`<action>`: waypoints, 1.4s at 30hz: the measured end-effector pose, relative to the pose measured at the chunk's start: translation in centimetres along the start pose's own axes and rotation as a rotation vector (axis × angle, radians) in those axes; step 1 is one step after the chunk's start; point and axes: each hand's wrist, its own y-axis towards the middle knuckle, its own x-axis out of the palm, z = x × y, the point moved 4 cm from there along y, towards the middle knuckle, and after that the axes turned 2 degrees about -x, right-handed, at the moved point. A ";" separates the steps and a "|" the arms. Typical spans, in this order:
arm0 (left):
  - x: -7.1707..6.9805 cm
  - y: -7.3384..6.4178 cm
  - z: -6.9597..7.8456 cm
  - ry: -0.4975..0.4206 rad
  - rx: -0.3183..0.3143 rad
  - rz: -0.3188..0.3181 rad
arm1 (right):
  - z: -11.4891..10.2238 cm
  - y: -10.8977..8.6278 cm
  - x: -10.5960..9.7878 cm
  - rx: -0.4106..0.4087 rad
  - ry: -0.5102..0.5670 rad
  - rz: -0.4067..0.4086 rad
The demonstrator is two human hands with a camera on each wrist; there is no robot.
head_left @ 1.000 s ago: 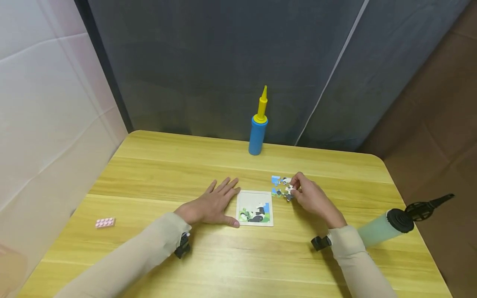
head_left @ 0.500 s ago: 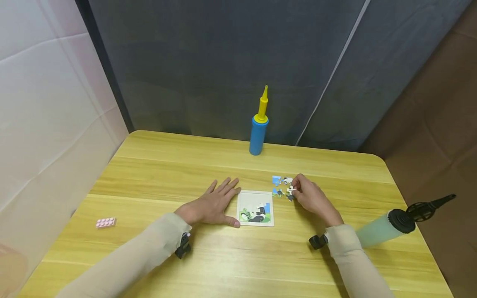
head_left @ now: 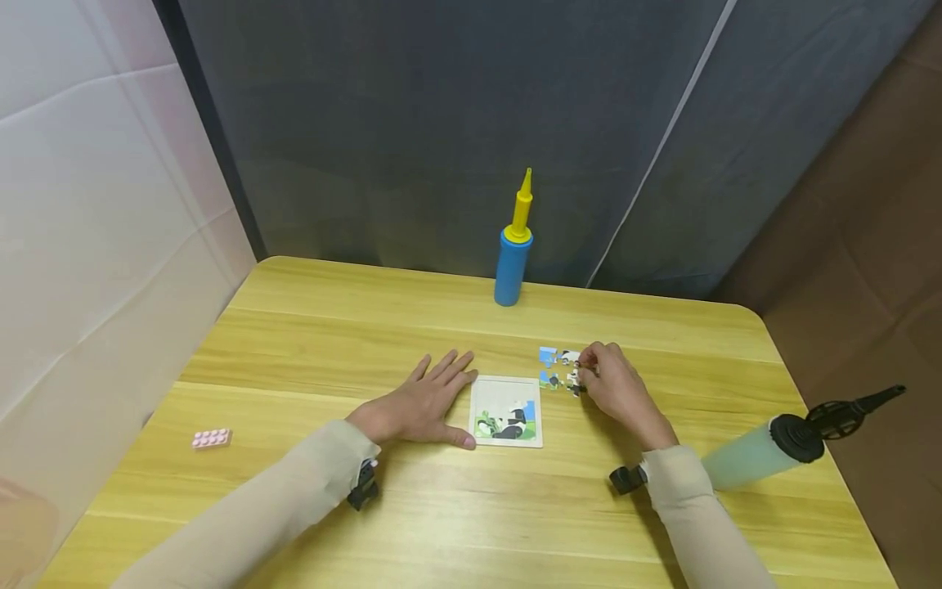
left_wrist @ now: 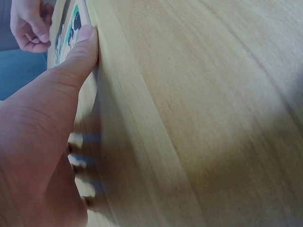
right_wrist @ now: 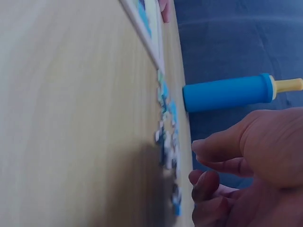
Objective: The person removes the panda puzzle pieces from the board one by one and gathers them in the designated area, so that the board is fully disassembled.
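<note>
A square puzzle tray (head_left: 506,384) lies on the table in the head view, its lower part filled with panda-picture pieces (head_left: 508,423). My left hand (head_left: 419,406) rests flat beside it, fingers spread. The thumb touches the tray's near left edge, as the left wrist view also shows. Right of the tray lie several loose jigsaw pieces (head_left: 548,380), blue, green, white and black. Over the rightmost of them hovers my right hand (head_left: 621,397), fingers bent. In the right wrist view its thumb and fingertips stand apart with nothing visible between them, and pieces (right_wrist: 176,198) lie below.
A blue hand pump (head_left: 509,274) with a yellow nozzle stands upright behind the pieces. To the right, beyond my forearm, is a pale green bottle (head_left: 751,458) with a black top. A pink toy brick (head_left: 212,438) lies on the left of the wooden table (head_left: 331,327).
My right hand has shifted slightly to the right over the loose pieces. The left hand stays in place beside the tray, and the pieces lie as before.
</note>
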 end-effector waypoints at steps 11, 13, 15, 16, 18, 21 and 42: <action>0.1 0.1 0.0 0.011 -0.013 -0.007 | -3.3 -1.2 0.9 -0.138 0.031 -0.116; 0.1 0.1 -0.1 0.013 -0.014 -0.006 | -4.0 -1.6 1.6 -0.166 0.019 -0.161; 0.1 0.1 -0.1 0.013 -0.013 -0.004 | -4.6 -1.9 2.2 -0.176 0.008 -0.202; 0.1 0.2 -0.1 0.011 -0.013 -0.002 | -4.8 -2.1 2.6 -0.182 0.000 -0.222; 0.1 0.2 -0.1 0.008 -0.013 0.000 | -5.2 -2.3 3.1 -0.178 -0.017 -0.259; 0.2 0.2 -0.1 0.001 -0.012 0.000 | -5.4 -2.5 3.6 -0.161 -0.037 -0.280; -0.1 0.0 0.1 -0.011 -0.004 0.007 | -5.4 -2.4 3.9 -0.169 -0.006 -0.281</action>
